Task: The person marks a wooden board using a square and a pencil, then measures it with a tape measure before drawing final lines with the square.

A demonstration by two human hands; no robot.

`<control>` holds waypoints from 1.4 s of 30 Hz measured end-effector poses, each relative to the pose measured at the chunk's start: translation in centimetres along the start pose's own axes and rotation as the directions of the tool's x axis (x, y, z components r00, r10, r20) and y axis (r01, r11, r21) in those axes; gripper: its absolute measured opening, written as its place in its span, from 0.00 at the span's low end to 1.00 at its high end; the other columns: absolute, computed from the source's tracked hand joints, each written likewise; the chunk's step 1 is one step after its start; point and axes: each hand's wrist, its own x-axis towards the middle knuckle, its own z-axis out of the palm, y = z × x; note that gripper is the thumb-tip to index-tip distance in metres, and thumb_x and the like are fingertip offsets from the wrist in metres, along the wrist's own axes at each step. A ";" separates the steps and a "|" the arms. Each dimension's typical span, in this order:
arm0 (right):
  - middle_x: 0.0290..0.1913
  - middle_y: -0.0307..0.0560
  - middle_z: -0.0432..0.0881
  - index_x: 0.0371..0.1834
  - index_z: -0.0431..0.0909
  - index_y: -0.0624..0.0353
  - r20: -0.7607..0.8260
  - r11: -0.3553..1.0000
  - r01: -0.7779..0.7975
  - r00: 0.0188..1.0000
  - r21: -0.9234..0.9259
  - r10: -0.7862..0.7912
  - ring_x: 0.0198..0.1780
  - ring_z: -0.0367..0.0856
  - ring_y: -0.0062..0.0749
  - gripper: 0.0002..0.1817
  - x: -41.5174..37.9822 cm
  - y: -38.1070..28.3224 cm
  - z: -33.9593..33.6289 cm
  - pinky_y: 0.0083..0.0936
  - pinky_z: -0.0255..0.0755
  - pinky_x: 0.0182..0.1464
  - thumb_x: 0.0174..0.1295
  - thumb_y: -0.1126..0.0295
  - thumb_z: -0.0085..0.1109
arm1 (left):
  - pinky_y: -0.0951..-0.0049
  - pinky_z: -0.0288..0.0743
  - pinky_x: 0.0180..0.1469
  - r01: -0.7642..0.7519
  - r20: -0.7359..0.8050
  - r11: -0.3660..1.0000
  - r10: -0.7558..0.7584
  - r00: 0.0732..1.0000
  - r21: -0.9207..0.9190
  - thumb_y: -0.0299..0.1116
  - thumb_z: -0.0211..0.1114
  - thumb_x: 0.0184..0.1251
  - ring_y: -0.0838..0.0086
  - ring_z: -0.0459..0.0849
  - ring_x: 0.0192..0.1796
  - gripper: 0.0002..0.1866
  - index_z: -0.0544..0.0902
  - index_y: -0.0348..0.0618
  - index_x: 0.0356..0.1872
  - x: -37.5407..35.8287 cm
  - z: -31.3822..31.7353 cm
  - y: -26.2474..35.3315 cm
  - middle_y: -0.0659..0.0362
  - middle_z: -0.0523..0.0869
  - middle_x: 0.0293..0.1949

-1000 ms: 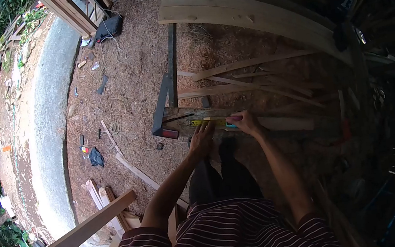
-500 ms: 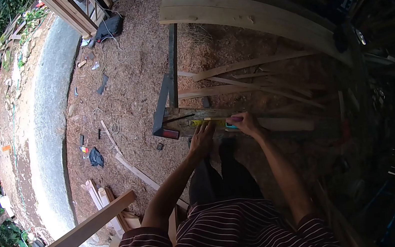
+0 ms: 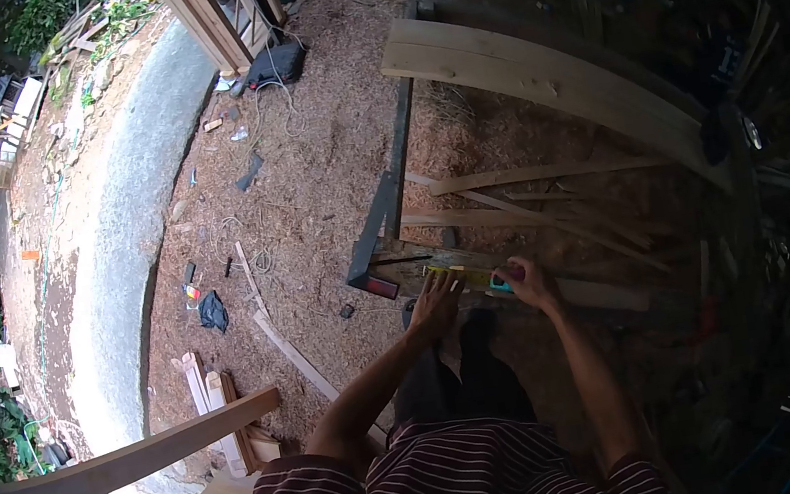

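A yellow tape measure blade (image 3: 476, 277) lies along a weathered wooden board (image 3: 402, 268) in front of me. My left hand (image 3: 436, 302) rests over the blade with its fingers stretched out, pressing near its left end. My right hand (image 3: 535, 286) is closed around the tape measure case (image 3: 500, 284), which shows teal, with a dark pinkish part by the fingers. A dark metal framing square (image 3: 369, 240) lies at the board's left end, beside a dark red block (image 3: 382, 288). Whether anything small sits between the left fingers cannot be made out.
A wide plank (image 3: 512, 74) spans the far side, with thin wood strips (image 3: 546, 172) lying below it. A timber (image 3: 141, 451) juts in from the left, over stacked offcuts (image 3: 225, 423). A black bag (image 3: 276, 63) and cord lie on the shavings-covered ground near a concrete edge (image 3: 139, 182).
The whole view has shifted, so the scene sits farther right and lower. Both hands stay at the tape measure on the board, with little visible change between them.
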 end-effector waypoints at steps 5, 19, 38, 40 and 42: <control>0.45 0.51 0.84 0.53 0.79 0.59 -0.060 0.978 0.166 0.983 -0.126 -0.175 0.48 0.84 0.41 0.29 2.0 -1.9 1.3 0.34 0.76 0.49 0.59 0.46 0.62 | 0.55 0.58 0.69 0.091 -0.288 0.981 -0.138 0.948 -0.173 0.27 0.60 0.56 0.56 0.72 0.59 0.25 0.74 0.40 0.58 -1.2 -3.5 -2.0 0.50 0.76 0.53; 0.42 0.49 0.84 0.44 0.82 0.54 0.544 0.621 0.649 0.743 -0.440 -0.390 0.46 0.84 0.45 0.21 15.4 -7.3 11.5 0.40 0.78 0.48 0.47 0.60 0.72 | 0.64 0.66 0.58 0.138 -0.038 0.990 -0.137 0.990 0.033 0.30 0.66 0.50 0.64 0.75 0.54 0.16 0.79 0.44 0.43 0.8 1.5 -14.9 0.57 0.78 0.43; 0.41 0.55 0.82 0.38 0.84 0.59 0.084 0.863 0.456 0.890 -0.217 -0.448 0.43 0.84 0.49 0.11 15.5 -7.0 11.8 0.40 0.79 0.43 0.59 0.68 0.53 | 0.61 0.68 0.53 0.003 -0.098 0.989 -0.017 0.995 -0.147 0.28 0.56 0.59 0.60 0.76 0.48 0.06 0.79 0.40 0.34 5.4 -0.2 -13.6 0.54 0.78 0.38; 0.38 0.58 0.82 0.41 0.83 0.59 0.221 0.646 0.600 0.790 -0.473 -0.572 0.41 0.83 0.51 0.12 14.9 -6.6 8.7 0.40 0.79 0.42 0.58 0.69 0.54 | 0.60 0.68 0.52 -0.064 -0.139 0.985 0.041 0.989 -0.162 0.27 0.56 0.59 0.60 0.76 0.47 0.06 0.79 0.40 0.34 7.4 -2.3 -12.2 0.53 0.77 0.37; 0.36 0.58 0.82 0.42 0.83 0.60 0.214 0.653 0.568 0.813 -0.502 -0.542 0.40 0.83 0.51 0.12 13.2 -6.9 5.6 0.41 0.79 0.41 0.57 0.70 0.55 | 0.60 0.69 0.52 -0.127 -0.178 0.976 0.095 0.980 -0.178 0.27 0.56 0.59 0.59 0.76 0.45 0.05 0.79 0.39 0.34 8.6 -4.0 -9.9 0.53 0.77 0.36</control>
